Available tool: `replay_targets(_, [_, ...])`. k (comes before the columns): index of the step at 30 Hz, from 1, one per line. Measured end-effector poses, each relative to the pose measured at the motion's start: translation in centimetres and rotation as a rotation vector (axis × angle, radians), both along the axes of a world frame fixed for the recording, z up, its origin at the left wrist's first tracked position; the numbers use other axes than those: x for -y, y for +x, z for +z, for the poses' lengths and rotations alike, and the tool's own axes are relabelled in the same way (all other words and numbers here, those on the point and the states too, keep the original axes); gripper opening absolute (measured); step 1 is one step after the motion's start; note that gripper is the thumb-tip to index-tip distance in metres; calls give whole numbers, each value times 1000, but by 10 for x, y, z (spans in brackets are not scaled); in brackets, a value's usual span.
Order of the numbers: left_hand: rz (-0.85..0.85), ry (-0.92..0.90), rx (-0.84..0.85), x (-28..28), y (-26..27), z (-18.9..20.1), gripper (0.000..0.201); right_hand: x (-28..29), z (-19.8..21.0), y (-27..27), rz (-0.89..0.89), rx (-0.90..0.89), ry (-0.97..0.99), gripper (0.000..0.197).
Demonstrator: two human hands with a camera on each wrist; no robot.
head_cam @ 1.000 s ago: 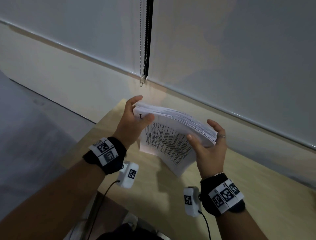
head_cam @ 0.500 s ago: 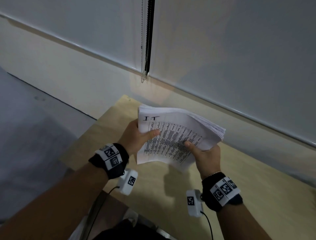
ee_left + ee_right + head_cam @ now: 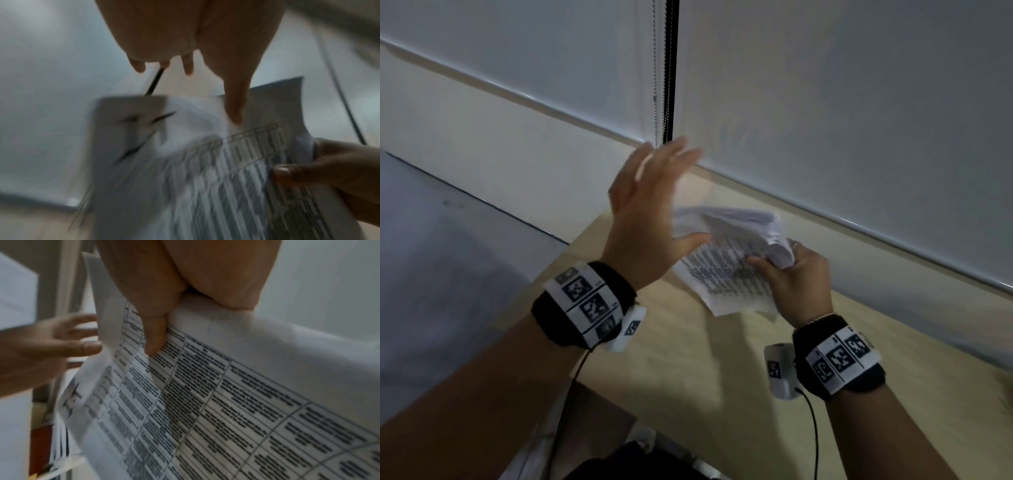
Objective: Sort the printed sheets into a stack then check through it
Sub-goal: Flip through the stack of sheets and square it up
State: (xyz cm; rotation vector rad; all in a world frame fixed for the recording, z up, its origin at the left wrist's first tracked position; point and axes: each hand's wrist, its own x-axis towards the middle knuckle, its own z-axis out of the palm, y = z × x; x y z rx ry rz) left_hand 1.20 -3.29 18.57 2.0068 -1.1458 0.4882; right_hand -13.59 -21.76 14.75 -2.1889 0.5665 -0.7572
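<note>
A person's right hand [image 3: 796, 274] grips a thick stack of printed sheets [image 3: 726, 263] by its right edge, thumb curled over the top page and fingers underneath, holding it in the air above a pale wooden table [image 3: 688, 359]. The left hand [image 3: 647, 219] is off the paper, raised just left of the stack with its fingers straight and spread, blurred in the head view.

The head view shows the stack bent, its far part fanned into loose page edges. Behind it a white wall runs across, with a beaded blind chain [image 3: 654, 68] hanging beside a dark vertical strip. Both wrists wear black bands with square coded markers.

The left wrist view (heavily blurred) adds hand-drawn dark marks near the top page's corner. The right wrist view alone shows the page clearly: a ruled table with rows of dark text, the thumb [image 3: 154, 331] pressed onto it, and the left hand open beyond the paper's edge.
</note>
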Motion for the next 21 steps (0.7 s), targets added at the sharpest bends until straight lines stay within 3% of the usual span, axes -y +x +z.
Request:
replay_targets(2, [-139, 180, 31, 10, 0, 18, 65, -4, 9, 9, 92, -42, -215, 31])
replay_targets(4, [-238, 226, -151, 15, 3, 20, 29, -9, 17, 16, 83, -20, -246, 28])
replay_targets(7, [-232, 128, -403, 11, 13, 7, 30, -10, 8, 13, -92, 21, -205, 32])
replay_targets(9, [-192, 38, -530, 3, 17, 0, 29, -1, -13, -1, -346, -61, -238, 61])
replay_targets(11, [-80, -38, -624, -9, 26, -13, 27, 14, -38, -19, -528, -36, -71, 93])
replay_targets(13, [20, -97, -798, -21, 35, -29, 21, 26, -57, -34, -530, 59, 333, 109])
replay_targets(14, [36, -133, -903, -25, 39, -37, 18, 31, -60, -37, -456, 124, 548, 106])
replay_targets(16, [49, -199, -1040, -29, 40, -51, 15, 38, -63, -43, -263, 167, 821, 77])
replay_targets(18, [85, -238, -1066, -27, 33, -62, 16, 40, -60, -47, -176, 117, 792, 40])
replay_targets(21, [110, -322, -959, -23, 12, -76, 15, 33, -53, -57, -245, 133, 590, 15])
